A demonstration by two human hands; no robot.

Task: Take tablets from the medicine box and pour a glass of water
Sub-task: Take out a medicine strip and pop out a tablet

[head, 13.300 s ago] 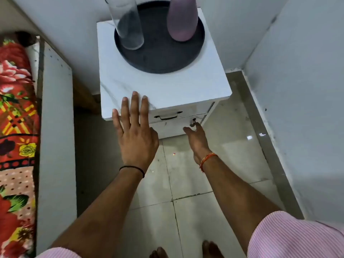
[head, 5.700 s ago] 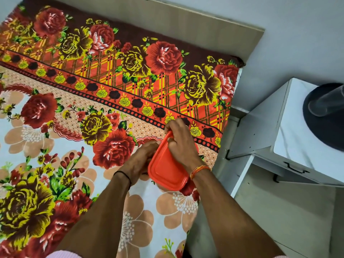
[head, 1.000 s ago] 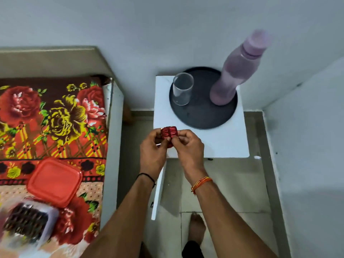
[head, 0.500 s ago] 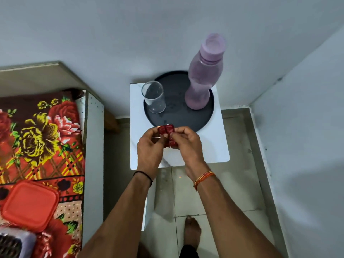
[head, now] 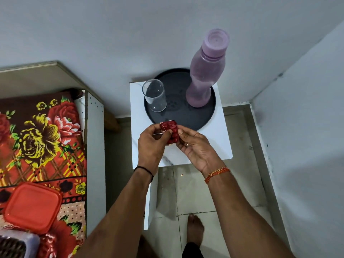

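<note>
A red strip of tablets (head: 170,131) is held above the front of the white bedside table (head: 221,138). My left hand (head: 151,146) pinches its left edge with thumb and fingers. My right hand (head: 195,146) holds its right side, palm turned up. Behind them a dark round tray (head: 178,116) carries an upright clear glass (head: 154,95) on the left and a capped lilac water bottle (head: 205,71) on the right. The open medicine box (head: 16,244) lies on the bed at the lower left, with its orange lid (head: 33,207) beside it.
The bed with a flowered sheet (head: 41,138) and a pale frame (head: 95,155) stands left of the table. Grey walls close in behind and to the right. Tiled floor (head: 214,192) lies below, with my foot (head: 194,228) on it.
The camera view has shifted a little, so the table sits more to the right. My right hand has turned palm up under the tablet strip. Both hands still hold the strip.
</note>
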